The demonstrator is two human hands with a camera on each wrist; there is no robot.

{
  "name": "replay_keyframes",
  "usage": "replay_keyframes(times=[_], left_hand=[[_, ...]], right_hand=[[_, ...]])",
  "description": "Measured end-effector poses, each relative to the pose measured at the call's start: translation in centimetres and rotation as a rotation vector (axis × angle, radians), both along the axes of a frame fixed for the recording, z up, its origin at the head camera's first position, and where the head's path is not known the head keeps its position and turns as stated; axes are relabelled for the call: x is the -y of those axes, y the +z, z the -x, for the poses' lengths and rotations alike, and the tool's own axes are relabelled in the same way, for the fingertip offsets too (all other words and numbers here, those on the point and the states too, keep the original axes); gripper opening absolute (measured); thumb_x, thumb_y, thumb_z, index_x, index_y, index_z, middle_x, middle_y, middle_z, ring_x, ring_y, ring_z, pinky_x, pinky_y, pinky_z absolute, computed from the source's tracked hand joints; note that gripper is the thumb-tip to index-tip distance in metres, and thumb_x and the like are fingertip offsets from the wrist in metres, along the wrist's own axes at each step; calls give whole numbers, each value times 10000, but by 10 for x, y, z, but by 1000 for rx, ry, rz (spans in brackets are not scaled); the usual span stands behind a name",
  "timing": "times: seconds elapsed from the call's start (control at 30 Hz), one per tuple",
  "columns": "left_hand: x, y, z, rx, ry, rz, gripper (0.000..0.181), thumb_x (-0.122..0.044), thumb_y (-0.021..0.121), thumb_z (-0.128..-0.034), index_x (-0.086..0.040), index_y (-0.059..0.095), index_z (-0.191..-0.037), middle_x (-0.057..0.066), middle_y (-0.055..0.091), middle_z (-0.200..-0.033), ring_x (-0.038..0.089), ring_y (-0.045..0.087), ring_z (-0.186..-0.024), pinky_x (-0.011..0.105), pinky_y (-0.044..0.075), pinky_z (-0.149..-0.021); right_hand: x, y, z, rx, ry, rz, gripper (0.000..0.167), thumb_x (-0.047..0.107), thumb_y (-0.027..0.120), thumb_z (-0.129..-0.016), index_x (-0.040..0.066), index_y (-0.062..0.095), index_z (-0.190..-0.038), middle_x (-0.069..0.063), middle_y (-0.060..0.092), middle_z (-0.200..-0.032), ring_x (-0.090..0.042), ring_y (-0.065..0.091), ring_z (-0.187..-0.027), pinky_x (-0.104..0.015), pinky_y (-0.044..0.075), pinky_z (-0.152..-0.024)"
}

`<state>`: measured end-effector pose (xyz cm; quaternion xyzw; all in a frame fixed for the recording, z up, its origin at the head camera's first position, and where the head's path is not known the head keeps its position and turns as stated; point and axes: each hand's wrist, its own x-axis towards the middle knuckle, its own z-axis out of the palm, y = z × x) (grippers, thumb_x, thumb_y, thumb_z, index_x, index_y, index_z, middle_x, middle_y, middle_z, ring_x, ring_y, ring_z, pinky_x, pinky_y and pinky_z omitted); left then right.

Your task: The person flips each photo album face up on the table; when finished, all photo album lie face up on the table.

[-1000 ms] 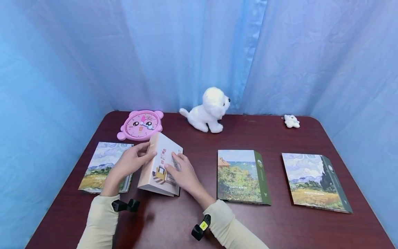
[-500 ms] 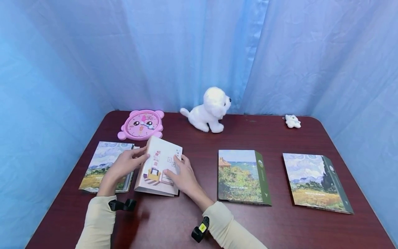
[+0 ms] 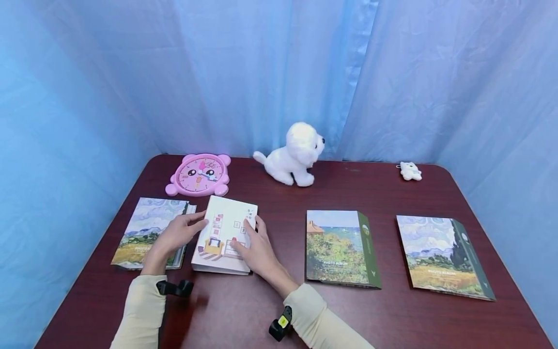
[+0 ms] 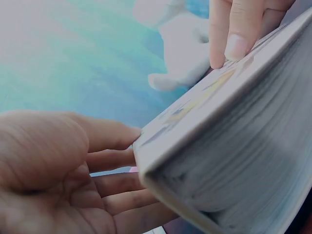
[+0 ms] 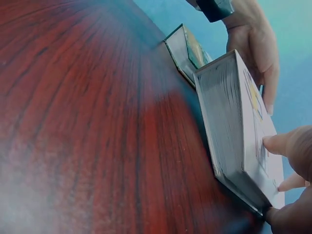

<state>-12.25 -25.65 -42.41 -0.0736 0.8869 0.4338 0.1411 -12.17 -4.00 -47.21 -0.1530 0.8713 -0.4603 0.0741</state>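
Note:
A thick white album (image 3: 226, 232) with a yellow armchair picture lies on the table, its pages showing in the left wrist view. My left hand (image 3: 176, 237) touches its spine side with thumb and fairly straight fingers, above the landscape album (image 3: 146, 232) at the left. In the left wrist view the left hand (image 4: 63, 170) meets the spine edge of the white album (image 4: 195, 112). My right hand (image 3: 261, 249) holds the opposite edge, thumb on the cover. In the right wrist view, fingers of the right hand (image 5: 297, 170) lie on the cover and at the corner of the white album (image 5: 222, 117).
A pink clock (image 3: 198, 175) stands behind the white album, with a white plush dog (image 3: 292, 157) to its right. A green-edged seaside album (image 3: 335, 249) and another landscape album (image 3: 442, 257) lie at the right. A small white plush (image 3: 410, 171) sits at the back right.
The white album has come down from a raised, tilted pose to lie flatter, its top edge now farther from the clock. Both hands have stayed at its sides.

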Motion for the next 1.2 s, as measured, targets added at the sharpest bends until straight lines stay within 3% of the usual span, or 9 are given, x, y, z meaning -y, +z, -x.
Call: replay_keyframes(times=[0.23,0.4,0.63,0.87,1.0,1.2], left_hand=[[-4,-5,1,14,25,-57,500,-238,485,-1007,-35,388,-1454,264,518,-1347,340,610,-1126,413,533,-887],[-4,-4,3,15,20,-20,492,-216,461,-1017,-17,373,-1458,271,514,-1343,345,608,-1122,407,544,-865],[-6,0,3,6,-6,133,501,-228,440,-1020,15,367,-1452,266,531,-1324,369,549,-1177,512,451,-974],[-11,8,4,47,50,201,702,-408,439,-1001,29,212,-1501,299,398,-1433,419,446,-1278,564,352,-1059],[-18,15,5,-42,68,251,711,-410,441,-997,23,196,-1504,285,348,-1472,441,339,-1354,578,296,-1091],[-36,23,6,-222,71,254,635,-359,481,-990,-17,286,-1488,251,366,-1472,423,336,-1361,571,317,-1081]], right_hand=[[-2,0,0,-36,0,-39,663,285,659,-887,-8,414,-1429,-233,179,-1553,-372,265,-1414,-466,302,-1126],[-2,1,0,-48,13,-63,666,278,669,-881,-12,418,-1425,-242,190,-1549,-378,254,-1417,-478,285,-1132],[-4,4,0,-58,35,-73,645,278,665,-881,-3,439,-1416,-234,245,-1532,-378,298,-1396,-487,306,-1117],[-20,15,7,-84,30,0,606,292,643,-899,16,459,-1407,-239,282,-1516,-360,311,-1397,-484,316,-1114],[-33,24,14,-87,1,14,582,304,632,-910,46,469,-1406,-211,283,-1525,-348,325,-1394,-487,329,-1105],[-58,34,22,-97,-57,25,542,328,623,-917,103,496,-1393,-148,299,-1533,-340,343,-1386,-511,337,-1090]])
